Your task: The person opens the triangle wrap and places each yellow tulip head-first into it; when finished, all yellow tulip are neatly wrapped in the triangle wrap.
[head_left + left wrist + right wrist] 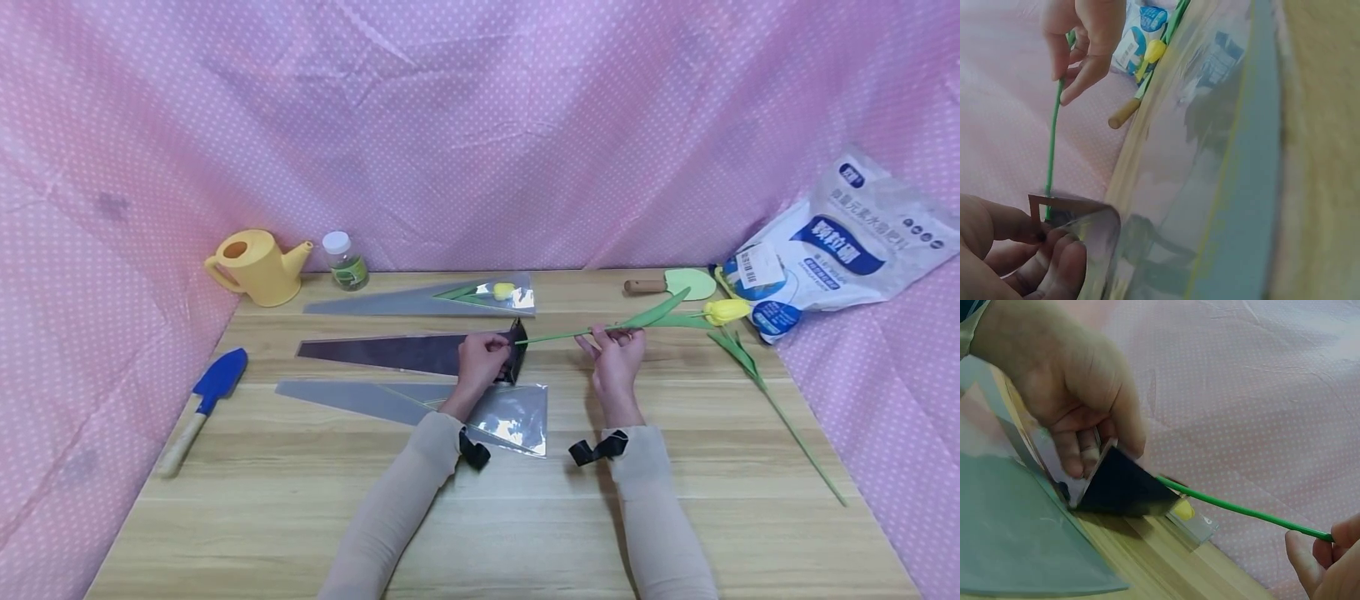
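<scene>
My left hand (480,362) grips the wide end of a dark flower sleeve (390,352), whose mouth is spread apart in the right wrist view. My right hand (618,358) pinches the green stem (1241,514) of a yellow tulip (726,312), held sideways with its bloom to the right. The stem's lower end is at the sleeve's mouth. Behind the dark sleeve lies a clear-fronted sleeve (375,306) with a yellow tulip (503,291) inside. A grey, clear-fronted sleeve (345,397) lies nearer, partly under my left forearm.
Another tulip stem (798,442) lies at the right, below a white printed bag (862,242) and a pale green trowel (692,284). Toward the left are a yellow watering can (262,271), a white-lidded jar (347,265) and a blue trowel (221,379). Pink dotted cloth (465,133) hangs behind.
</scene>
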{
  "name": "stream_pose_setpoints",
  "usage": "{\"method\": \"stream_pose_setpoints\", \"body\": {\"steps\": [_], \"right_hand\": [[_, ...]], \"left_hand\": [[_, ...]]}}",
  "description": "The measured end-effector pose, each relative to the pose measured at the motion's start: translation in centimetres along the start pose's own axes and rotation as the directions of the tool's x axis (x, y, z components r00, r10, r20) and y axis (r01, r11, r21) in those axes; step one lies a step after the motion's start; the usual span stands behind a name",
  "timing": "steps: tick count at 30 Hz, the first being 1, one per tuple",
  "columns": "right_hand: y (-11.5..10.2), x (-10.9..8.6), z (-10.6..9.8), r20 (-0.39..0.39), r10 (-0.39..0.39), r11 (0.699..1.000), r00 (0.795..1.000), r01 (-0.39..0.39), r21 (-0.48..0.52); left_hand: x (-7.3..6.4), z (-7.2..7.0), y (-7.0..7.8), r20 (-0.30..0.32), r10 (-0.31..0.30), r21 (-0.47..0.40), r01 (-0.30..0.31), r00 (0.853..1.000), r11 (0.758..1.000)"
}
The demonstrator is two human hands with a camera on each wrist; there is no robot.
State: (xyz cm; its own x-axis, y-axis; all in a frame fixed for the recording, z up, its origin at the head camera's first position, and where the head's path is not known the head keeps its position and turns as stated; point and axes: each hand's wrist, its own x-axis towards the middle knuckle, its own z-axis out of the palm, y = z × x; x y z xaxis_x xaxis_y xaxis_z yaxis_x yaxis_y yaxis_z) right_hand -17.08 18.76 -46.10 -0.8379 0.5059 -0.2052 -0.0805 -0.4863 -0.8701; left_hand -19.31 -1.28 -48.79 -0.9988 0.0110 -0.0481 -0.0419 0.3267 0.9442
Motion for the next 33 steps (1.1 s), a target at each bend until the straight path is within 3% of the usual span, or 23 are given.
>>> {"method": "stream_pose_setpoints", "body": {"steps": [4,9,17,23,33], "right_hand": [[0.2,-0.2,0.2,-0.008,-0.037,0.999,0.999,0.037,-0.019],[0.8,-0.6,0.7,-0.003,-0.059,0.998,0.998,0.059,-0.024],[1.1,-0.9,1.1,-0.002,-0.079,0.997,0.997,0.079,-0.021],[1.2,-1.1,1.2,0.001,-0.087,0.996,0.996,0.087,-0.030],[2.0,-1.9,2.0,0.088,-0.044,0.996,0.995,0.051,-0.074]], "left_hand": [[-0.1,0.0,0.5,-0.050,0.103,0.098,-0.097,0.993,0.990],[-0.2,0.1,1.0,-0.108,0.204,0.241,-0.174,0.973,0.955],[-0.6,0.1,1.6,-0.154,0.296,0.311,-0.238,0.943,0.920],[-1.0,0.2,1.9,-0.139,0.379,0.386,-0.303,0.915,0.872],[-1.5,0.3,2.5,-0.097,0.432,0.446,-0.348,0.897,0.824]]}}
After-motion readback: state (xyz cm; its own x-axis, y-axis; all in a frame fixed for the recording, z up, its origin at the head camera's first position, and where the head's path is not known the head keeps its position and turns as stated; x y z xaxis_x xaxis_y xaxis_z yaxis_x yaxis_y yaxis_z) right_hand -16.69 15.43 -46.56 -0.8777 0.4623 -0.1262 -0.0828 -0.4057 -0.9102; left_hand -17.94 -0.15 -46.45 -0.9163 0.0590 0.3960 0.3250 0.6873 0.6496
